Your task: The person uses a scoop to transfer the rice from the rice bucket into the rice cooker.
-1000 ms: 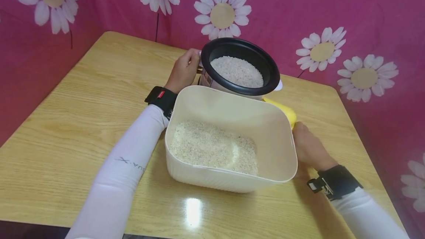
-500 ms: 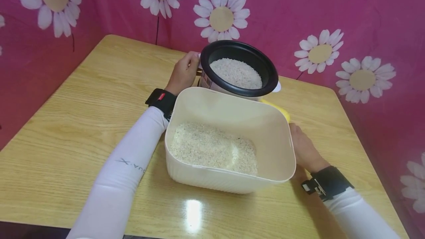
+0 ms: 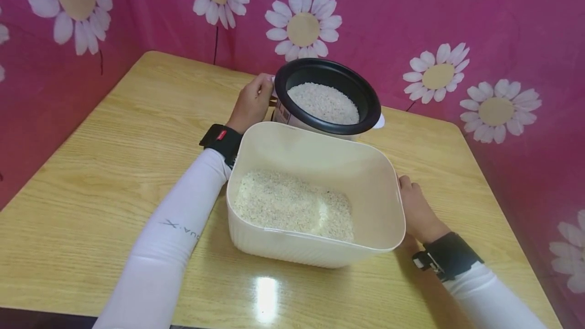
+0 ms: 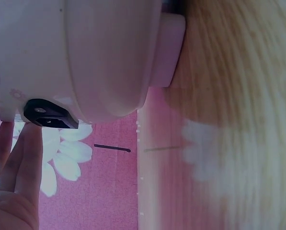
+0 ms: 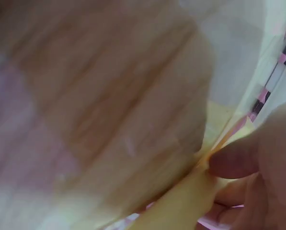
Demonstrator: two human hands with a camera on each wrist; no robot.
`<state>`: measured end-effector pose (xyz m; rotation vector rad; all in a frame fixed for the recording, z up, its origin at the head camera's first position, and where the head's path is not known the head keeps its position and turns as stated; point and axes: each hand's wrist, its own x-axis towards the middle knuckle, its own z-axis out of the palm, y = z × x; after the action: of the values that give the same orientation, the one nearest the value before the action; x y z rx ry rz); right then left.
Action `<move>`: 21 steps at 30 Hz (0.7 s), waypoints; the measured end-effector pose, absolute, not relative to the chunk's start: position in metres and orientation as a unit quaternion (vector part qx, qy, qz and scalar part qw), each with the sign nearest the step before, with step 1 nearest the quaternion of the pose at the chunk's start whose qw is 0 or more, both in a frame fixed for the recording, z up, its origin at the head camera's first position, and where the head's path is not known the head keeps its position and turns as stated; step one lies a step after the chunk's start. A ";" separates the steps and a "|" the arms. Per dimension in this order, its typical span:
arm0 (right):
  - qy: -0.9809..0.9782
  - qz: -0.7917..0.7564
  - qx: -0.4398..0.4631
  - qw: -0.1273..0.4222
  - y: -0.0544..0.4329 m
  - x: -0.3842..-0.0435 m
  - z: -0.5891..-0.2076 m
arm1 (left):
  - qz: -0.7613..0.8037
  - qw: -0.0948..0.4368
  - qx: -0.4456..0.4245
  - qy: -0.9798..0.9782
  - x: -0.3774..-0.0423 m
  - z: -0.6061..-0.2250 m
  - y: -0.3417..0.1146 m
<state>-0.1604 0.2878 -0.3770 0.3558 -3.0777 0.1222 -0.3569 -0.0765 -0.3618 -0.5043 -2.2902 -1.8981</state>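
Note:
A rice cooker with a black inner pot stands toward the back of the table, white rice inside. At its left side handle my left hand grips; in the left wrist view the fingers reach up to the cooker's side by a black socket. In front of the cooker is a cream bin with more rice in its bottom. Beside the bin's right wall, my right hand pinches a smooth yellow thing, mostly hidden behind the bin in the head view; its kind I cannot tell.
The wooden table runs back to a pink wall covering printed with white daisies. My left forearm sleeve lies along the bin's left side. The cooker's right handle sticks out at the back.
My right hand has shifted a little left, and the yellow thing has slipped from sight behind the bin in the head view. The left hand keeps its place at the cooker's handle.

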 end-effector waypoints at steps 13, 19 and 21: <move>-0.996 0.065 0.058 -0.035 0.287 -0.157 -0.376 | -0.635 0.073 -0.171 -0.750 -0.356 -0.362 -0.075; -0.993 0.032 0.114 0.003 0.288 -0.156 -0.375 | -0.632 0.063 -0.171 -0.754 -0.356 -0.362 -0.077; -0.990 0.011 0.137 0.015 0.288 -0.157 -0.375 | -0.628 0.062 -0.174 -0.756 -0.356 -0.362 -0.078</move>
<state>-0.1567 0.2880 -0.3748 0.4277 -3.0819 0.0339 -0.3558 -0.0779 -0.3624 -0.5274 -2.2851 -1.8984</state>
